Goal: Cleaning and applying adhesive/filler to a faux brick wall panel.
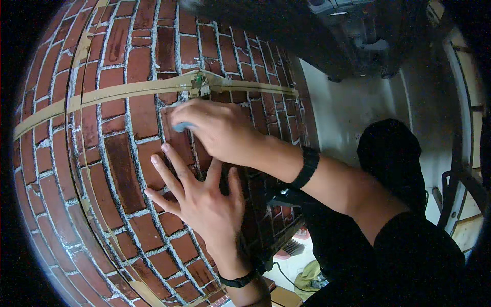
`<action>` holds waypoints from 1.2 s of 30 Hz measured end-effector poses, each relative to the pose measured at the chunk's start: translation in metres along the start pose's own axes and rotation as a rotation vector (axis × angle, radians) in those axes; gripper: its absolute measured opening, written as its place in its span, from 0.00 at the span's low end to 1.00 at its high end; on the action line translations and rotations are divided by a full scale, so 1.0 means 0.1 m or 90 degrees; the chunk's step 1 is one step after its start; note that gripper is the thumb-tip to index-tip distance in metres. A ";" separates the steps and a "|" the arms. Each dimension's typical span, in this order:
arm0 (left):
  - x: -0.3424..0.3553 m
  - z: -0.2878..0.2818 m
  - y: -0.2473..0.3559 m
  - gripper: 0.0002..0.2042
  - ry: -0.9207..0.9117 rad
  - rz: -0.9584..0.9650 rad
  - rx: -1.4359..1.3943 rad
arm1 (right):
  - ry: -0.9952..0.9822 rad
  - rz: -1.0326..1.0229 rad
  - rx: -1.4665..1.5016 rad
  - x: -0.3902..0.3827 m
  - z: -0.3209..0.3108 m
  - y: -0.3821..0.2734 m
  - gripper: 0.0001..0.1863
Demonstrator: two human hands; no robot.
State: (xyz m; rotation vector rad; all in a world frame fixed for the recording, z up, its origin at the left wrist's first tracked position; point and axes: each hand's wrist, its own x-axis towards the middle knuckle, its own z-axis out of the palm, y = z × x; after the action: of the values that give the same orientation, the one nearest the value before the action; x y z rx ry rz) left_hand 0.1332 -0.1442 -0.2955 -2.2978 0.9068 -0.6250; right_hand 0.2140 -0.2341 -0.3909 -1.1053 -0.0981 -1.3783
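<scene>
A surface patterned in red brick with pale joints [120,171] fills the left and middle of the view. My left hand [207,202] lies on it with the fingers spread. Just beyond, my right hand [220,125] is closed around a small grey-blue thing, perhaps a pad or sponge [183,126]; its rounded edge shows below the fingers, against a brick. The rest of it is hidden in the hand. Tan tape [125,91] crosses the surface above my hands. At its peak, close to my right knuckles, is a torn, raised patch with a green bit [199,81].
A second tape strip [75,97] runs lengthwise at the left. Below the surface's right edge are a pink-backed brush [291,249], a yellow-green bag [309,276] and a cardboard box [285,297]. A large dark object [358,30] stands at the upper right.
</scene>
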 end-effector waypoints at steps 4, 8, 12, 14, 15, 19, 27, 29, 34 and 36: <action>-0.03 -0.01 -0.05 0.15 0.001 -0.006 0.009 | 0.008 0.146 0.007 -0.25 -0.17 0.07 0.14; 0.00 0.05 0.00 0.15 0.006 0.006 0.001 | -0.017 0.141 -0.019 -0.17 -0.18 0.05 0.13; 0.00 0.05 -0.02 0.19 -0.013 0.014 0.034 | -0.029 0.021 0.056 0.16 0.15 -0.19 0.11; 0.00 0.06 -0.02 0.19 -0.019 0.017 0.037 | -0.032 0.000 0.085 0.19 0.17 -0.20 0.11; 0.00 0.06 -0.02 0.19 -0.009 0.021 0.034 | -0.031 -0.001 0.079 0.16 0.15 -0.15 0.11; -0.01 0.03 -0.02 0.14 0.013 0.003 0.012 | 0.019 0.118 0.010 -0.18 -0.09 0.05 0.14; -0.01 0.04 0.01 0.14 0.010 -0.001 0.015 | 0.070 0.155 0.042 -0.24 -0.12 0.07 0.10; 0.00 0.03 0.01 0.14 0.006 -0.001 0.030 | 0.019 0.040 0.024 -0.01 0.11 -0.03 0.12; 0.01 0.06 0.05 0.16 0.010 0.010 0.012 | 0.017 0.009 0.031 0.15 0.17 -0.13 0.12; 0.01 0.07 0.03 0.15 0.009 0.000 0.018 | 0.058 0.042 -0.017 -0.03 0.07 0.02 0.13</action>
State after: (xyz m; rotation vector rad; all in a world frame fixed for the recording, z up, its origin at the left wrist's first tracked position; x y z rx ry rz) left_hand 0.1362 -0.1441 -0.3021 -2.2701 0.8991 -0.6498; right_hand 0.2184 -0.2278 -0.3903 -1.0571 0.0216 -1.3716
